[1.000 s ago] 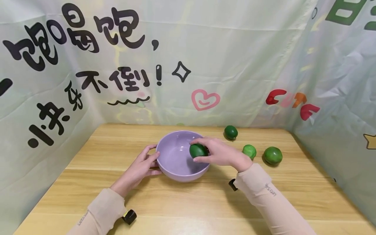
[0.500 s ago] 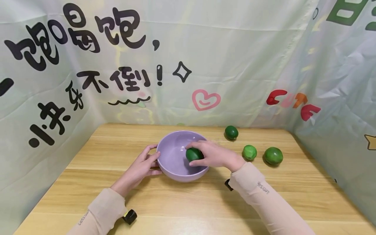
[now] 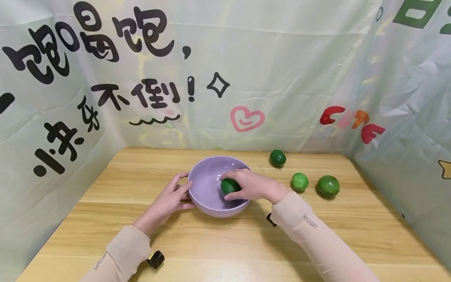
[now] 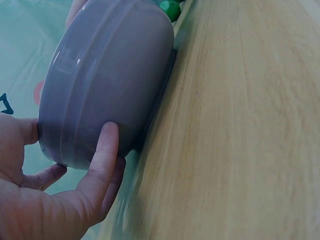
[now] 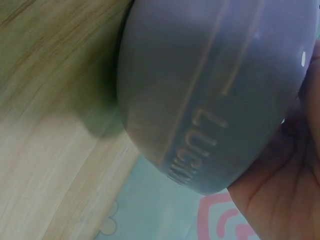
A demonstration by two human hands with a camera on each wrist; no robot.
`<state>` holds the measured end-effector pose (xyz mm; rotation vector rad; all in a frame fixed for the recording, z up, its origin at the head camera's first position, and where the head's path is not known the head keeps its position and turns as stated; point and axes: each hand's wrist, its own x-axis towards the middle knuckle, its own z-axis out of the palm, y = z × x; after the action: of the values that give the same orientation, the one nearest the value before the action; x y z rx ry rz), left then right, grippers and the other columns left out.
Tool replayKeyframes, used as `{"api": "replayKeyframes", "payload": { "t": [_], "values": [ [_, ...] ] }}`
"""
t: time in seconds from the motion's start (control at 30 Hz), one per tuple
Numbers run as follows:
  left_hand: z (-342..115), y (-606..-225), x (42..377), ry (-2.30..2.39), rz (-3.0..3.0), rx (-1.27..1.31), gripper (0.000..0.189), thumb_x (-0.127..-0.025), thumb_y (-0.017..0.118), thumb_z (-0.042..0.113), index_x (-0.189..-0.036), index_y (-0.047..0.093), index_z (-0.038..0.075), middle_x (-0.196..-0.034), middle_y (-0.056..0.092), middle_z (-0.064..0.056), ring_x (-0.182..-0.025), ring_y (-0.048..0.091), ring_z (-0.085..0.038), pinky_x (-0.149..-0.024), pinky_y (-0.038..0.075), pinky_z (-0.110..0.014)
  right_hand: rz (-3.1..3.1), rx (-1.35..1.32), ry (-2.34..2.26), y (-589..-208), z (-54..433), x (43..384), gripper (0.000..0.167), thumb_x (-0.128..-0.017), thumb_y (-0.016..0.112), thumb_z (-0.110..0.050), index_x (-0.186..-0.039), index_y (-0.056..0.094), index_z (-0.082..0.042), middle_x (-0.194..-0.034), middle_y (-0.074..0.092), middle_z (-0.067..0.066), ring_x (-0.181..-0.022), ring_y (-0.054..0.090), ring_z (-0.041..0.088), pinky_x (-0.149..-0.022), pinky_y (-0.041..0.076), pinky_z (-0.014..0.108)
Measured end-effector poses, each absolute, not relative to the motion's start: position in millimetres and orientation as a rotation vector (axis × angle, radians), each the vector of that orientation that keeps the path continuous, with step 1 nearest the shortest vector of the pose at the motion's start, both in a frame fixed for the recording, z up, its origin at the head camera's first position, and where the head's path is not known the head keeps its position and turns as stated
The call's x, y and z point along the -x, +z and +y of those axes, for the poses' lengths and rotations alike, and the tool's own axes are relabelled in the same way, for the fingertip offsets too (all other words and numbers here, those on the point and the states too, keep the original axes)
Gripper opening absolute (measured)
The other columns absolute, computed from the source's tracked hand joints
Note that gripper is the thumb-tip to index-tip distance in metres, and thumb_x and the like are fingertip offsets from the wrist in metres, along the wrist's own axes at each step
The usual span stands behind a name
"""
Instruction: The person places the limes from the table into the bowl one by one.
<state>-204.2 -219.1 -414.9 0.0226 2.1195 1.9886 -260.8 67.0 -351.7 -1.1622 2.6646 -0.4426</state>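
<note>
A glossy light purple bowl [image 3: 206, 188] stands on the wooden table in the head view. My left hand [image 3: 172, 197] holds its left side, thumb at the rim and fingers spread against the outer wall. The left wrist view shows those fingers [image 4: 102, 155] on the bowl's smooth side. Over the right rim reaches my right hand [image 3: 255, 186], gripping a dark green lime [image 3: 229, 187] inside the bowl between thumb and fingers. In the right wrist view, raised letters mark the bowl's wall [image 5: 200, 135], which hides the lime and the fingertips.
Right of the bowl lie a dark green lime [image 3: 277, 158] near the back edge, a bright green lime [image 3: 300, 182] and a larger green citrus fruit [image 3: 328, 186]. A printed cloth [image 3: 282, 78] hangs behind and along both sides of the table [image 3: 218, 250].
My right hand has moved left and lower into the bowl with the dark green lime in its grip. The left hand and the bowl have stayed in place.
</note>
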Motion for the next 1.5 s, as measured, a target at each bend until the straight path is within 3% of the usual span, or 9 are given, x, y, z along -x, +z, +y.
{"api": "replayKeyframes", "payload": {
  "t": [0.47, 1.0, 1.5],
  "values": [
    [-218.7, -413.5, 204.5, 1.982, 2.124, -0.025, 0.052, -0.116, 0.05, 0.029, -0.165, 0.034, 0.021, -0.138, 0.047, -0.026, -0.113, 0.07, -0.03, -0.097, 0.067, -0.042, 2.65, 1.172, -0.385, -351.5, 60.6, 261.2, 0.06, -0.099, 0.081, -0.036, -0.149, 0.061, -0.01, -0.152, 0.064, 0.01, -0.135, 0.062, 0.026, -0.12, 0.051, 0.046],
    [-219.4, -411.8, 204.3, 1.97, 2.127, -0.04, 0.053, -0.116, 0.051, 0.031, -0.165, 0.033, 0.02, -0.141, 0.047, -0.028, -0.113, 0.071, -0.029, -0.097, 0.067, -0.043, 2.648, 1.216, -0.338, -353.3, 56.4, 262.3, 0.055, -0.099, 0.081, -0.035, -0.144, 0.065, -0.009, -0.14, 0.071, 0.009, -0.119, 0.067, 0.021, -0.107, 0.056, 0.04],
    [-220.0, -413.8, 203.0, 1.977, 2.131, -0.059, 0.053, -0.116, 0.05, 0.03, -0.165, 0.033, 0.019, -0.139, 0.047, -0.028, -0.112, 0.071, -0.028, -0.098, 0.067, -0.043, 2.651, 1.173, -0.335, -352.0, 54.7, 260.3, 0.054, -0.099, 0.08, -0.035, -0.144, 0.065, -0.01, -0.142, 0.07, 0.008, -0.122, 0.066, 0.02, -0.111, 0.055, 0.04]
  ]
}}
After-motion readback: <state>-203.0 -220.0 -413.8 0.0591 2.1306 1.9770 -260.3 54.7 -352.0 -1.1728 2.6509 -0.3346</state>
